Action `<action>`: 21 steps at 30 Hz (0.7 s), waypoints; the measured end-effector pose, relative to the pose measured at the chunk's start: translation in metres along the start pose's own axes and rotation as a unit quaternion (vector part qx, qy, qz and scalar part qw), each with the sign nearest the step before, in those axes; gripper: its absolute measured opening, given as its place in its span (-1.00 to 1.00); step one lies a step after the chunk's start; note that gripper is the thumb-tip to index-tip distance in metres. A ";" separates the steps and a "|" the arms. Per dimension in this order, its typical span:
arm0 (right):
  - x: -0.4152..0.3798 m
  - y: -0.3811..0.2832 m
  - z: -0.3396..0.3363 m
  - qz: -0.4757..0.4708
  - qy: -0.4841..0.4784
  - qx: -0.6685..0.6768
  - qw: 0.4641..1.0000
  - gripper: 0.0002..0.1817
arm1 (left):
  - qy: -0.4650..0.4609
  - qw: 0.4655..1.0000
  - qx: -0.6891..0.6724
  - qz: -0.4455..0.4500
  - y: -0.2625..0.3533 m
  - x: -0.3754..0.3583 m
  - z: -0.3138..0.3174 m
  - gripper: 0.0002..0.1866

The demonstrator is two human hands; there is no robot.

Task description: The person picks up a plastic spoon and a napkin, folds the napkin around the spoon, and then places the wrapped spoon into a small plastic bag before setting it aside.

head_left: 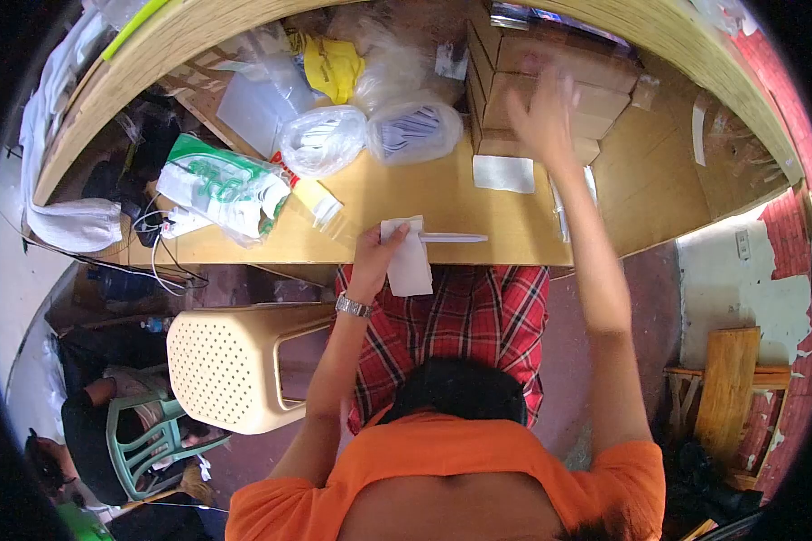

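Observation:
My left hand (374, 257) is closed at the desk's front edge, thumb pressed on a folded white paper napkin (410, 270). A white plastic utensil (457, 238) sticks out to the right from the napkin; its other end is hidden behind the paper. Slightly blurred, my right hand (546, 113) is raised over the stacked cardboard boxes (505, 99), fingers apart and nothing in them. Below it on the desk lies a flat white napkin (503, 174). Another white utensil (562, 221) lies partly covered by my right forearm.
Two clear bags of plastic cutlery, one white (323, 142) and one bluish (415, 133), stand at the desk's back. Left of them are a green-and-white plastic pack (221, 185) and a yellow bag (331, 68). A beige stool (235, 370) stands lower left; a person sits beyond it.

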State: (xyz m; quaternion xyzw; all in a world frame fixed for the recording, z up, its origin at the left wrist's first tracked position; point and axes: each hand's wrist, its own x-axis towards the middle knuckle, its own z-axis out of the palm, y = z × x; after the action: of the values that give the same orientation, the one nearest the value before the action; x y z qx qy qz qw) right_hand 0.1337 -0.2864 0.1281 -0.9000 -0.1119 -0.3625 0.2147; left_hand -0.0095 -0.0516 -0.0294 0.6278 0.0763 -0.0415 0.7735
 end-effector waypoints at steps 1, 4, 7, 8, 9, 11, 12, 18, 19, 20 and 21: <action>0.022 0.004 0.001 -0.020 -0.019 0.001 1.000 -0.46 | 0.001 1.000 -0.003 0.000 0.002 -0.002 0.001 -0.80; 0.067 0.055 0.045 -0.123 -0.024 -0.017 0.992 -0.57 | 0.008 1.000 -0.013 0.002 0.004 -0.002 0.002 -0.80; 0.101 0.105 0.086 -0.215 0.004 -0.083 0.973 -0.59 | 0.031 0.999 -0.009 0.019 0.011 -0.006 0.004 -0.81; 0.108 0.121 0.096 -0.236 0.011 -0.112 0.965 -0.57 | 0.032 0.999 -0.013 0.020 0.011 -0.007 0.004 -0.80; 0.112 0.134 0.103 -0.257 0.017 -0.140 0.956 -0.54 | 0.034 0.999 -0.016 0.020 0.011 -0.009 0.002 -0.80; 0.104 0.107 0.078 -0.186 0.021 -0.102 0.977 -0.57 | 0.037 0.999 -0.009 0.029 0.014 -0.012 -0.002 -0.81; 0.092 0.080 0.059 -0.141 0.030 -0.064 0.988 -0.58 | 0.040 0.998 -0.001 0.037 0.015 -0.014 -0.003 -0.81; -0.056 -0.034 -0.010 -0.084 -0.276 0.310 0.906 -0.62 | 0.068 0.982 0.136 0.114 0.046 -0.019 -0.003 -0.80; -0.086 -0.040 -0.010 -0.161 -0.297 0.284 0.897 -0.60 | 0.074 0.973 0.175 0.131 0.054 -0.020 -0.001 -0.80; -0.105 -0.047 -0.011 -0.153 -0.333 0.261 0.893 -0.60 | 0.069 0.970 0.190 0.136 0.062 -0.022 0.002 -0.78; -0.118 -0.052 -0.013 -0.145 -0.368 0.238 0.887 -0.60 | 0.063 0.967 0.204 0.140 0.069 -0.022 0.005 -0.77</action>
State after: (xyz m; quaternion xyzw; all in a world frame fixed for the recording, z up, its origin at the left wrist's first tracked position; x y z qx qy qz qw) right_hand 0.0233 -0.2518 0.0694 -0.8642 -0.3954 0.0056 0.3111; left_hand -0.0201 -0.0425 0.0420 0.7783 0.0262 0.0921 0.6206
